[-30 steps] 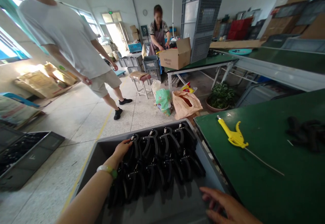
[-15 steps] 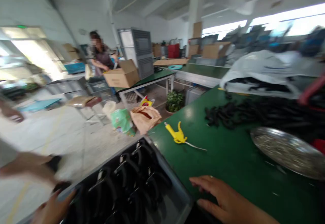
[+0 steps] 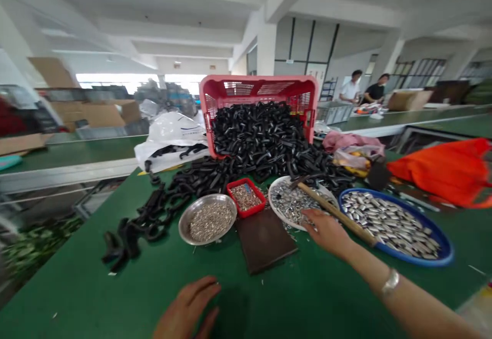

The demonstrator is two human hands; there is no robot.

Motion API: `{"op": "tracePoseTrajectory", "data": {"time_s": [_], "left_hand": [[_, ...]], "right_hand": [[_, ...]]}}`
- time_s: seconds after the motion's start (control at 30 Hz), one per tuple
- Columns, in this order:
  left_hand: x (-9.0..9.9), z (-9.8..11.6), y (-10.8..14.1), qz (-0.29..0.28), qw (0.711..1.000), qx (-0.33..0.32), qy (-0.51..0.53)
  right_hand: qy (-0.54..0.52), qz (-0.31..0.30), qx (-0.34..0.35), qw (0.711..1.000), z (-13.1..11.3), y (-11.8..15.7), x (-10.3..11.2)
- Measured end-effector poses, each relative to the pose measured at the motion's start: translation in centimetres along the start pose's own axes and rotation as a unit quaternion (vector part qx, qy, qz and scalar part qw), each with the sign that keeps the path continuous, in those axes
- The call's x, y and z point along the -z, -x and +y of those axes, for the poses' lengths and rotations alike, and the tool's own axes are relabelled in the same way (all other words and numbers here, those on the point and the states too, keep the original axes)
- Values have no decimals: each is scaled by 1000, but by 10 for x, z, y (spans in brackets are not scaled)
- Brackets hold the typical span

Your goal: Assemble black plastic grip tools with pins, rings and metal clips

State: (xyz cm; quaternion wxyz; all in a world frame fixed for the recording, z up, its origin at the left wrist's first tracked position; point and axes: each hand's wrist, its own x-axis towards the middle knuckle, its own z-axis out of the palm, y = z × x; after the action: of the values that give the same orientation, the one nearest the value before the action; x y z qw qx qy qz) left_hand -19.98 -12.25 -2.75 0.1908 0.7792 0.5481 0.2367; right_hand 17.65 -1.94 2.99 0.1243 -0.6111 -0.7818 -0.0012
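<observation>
My right hand [image 3: 326, 234] lies open beside the wooden handle of a hammer [image 3: 334, 208], touching or nearly touching it. The hammer rests across a white plate [image 3: 277, 212] of small metal pieces and a blue-rimmed tray [image 3: 423, 259] of metal cylinders. My left hand [image 3: 188, 308] is empty, low on the green workbench [image 3: 115, 287]. Ahead, a red plastic crate [image 3: 257, 87] overflows with a heap of black parts [image 3: 261, 139]. A steel bowl [image 3: 183, 226], a small red tray [image 3: 257, 196] and a dark board [image 3: 265, 241] sit between my hands and the heap.
A white plastic bag [image 3: 172, 134] lies left of the crate. Pink bags [image 3: 351, 146] and an orange bag [image 3: 449, 167] lie to the right. Two people [image 3: 363, 87] stand at a far bench. The workbench's left edge drops to the floor, with a leafy plant [image 3: 38, 241] below.
My view has swung right, from the grey crate of black parts along the green bench to the red crate. My left hand has left the grey crate, and both hands are now over the bench.
</observation>
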Motion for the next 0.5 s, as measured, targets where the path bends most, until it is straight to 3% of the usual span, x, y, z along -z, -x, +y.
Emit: {"op": "tracePoseTrajectory", "data": {"time_s": [0.07, 0.2, 0.33, 0.4, 0.5], "left_hand": [[-25, 39, -52, -81, 995, -53, 1], [-68, 96, -127, -123, 987, -106, -10], [-96, 110, -164, -121, 986, -117, -17], [-103, 110, -174, -120, 985, -119, -18], [-105, 114, -187, -108, 989, -104, -20]], "right_hand": [[74, -25, -95, 992, 51, -12, 9], [117, -80, -177, 974, 121, -40, 18], [146, -132, -241, 950, 173, -54, 20], [155, -153, -258, 941, 197, -47, 23], [148, -175, -228, 946, 224, -21, 27]]}}
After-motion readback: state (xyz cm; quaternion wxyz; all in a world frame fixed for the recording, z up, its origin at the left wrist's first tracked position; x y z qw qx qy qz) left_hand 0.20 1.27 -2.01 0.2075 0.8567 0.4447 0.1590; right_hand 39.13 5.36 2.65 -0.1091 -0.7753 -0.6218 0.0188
